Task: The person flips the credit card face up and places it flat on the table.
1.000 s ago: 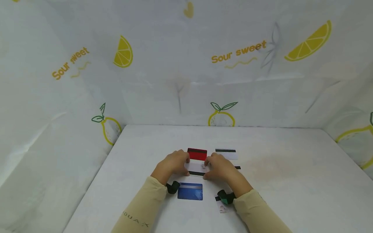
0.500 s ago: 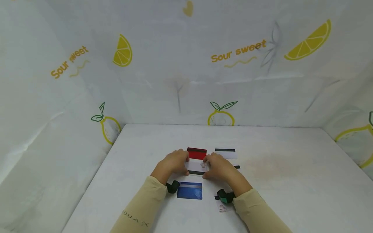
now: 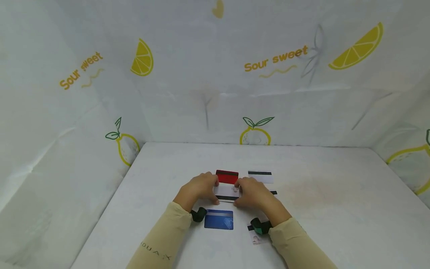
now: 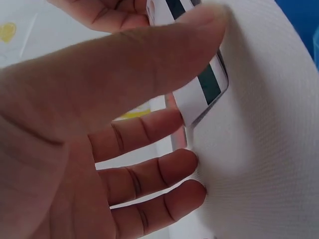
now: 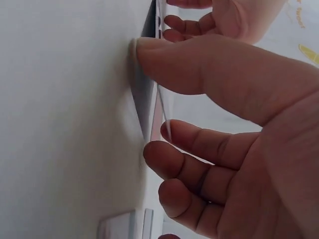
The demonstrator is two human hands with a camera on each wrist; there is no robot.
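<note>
Between my two hands is a white magnetic-stripe card (image 3: 227, 191) with a black stripe along its near edge and a small picture at its far right. My left hand (image 3: 200, 188) holds its left end between thumb and fingers, and my right hand (image 3: 252, 192) holds the right end. In the left wrist view, the card (image 4: 192, 102) is raised at a slant from the white table. The right wrist view shows its shadowed underside (image 5: 143, 99) beside my right thumb. Just beyond it lies a red striped card (image 3: 227, 177); nearer me, a blue card (image 3: 218, 219).
Another white striped card (image 3: 261, 177) lies at the back right. A card's black stripe (image 3: 273, 192) peeks out behind my right hand. Beneath my right wrist strap is a partly hidden picture card (image 3: 257, 238). A printed white sheet (image 3: 188, 74) hangs behind the white table (image 3: 329, 224).
The white card between my hands has come up slightly from the table, its near edge now showing below the stripe. My hands have barely moved. The other cards have stayed put.
</note>
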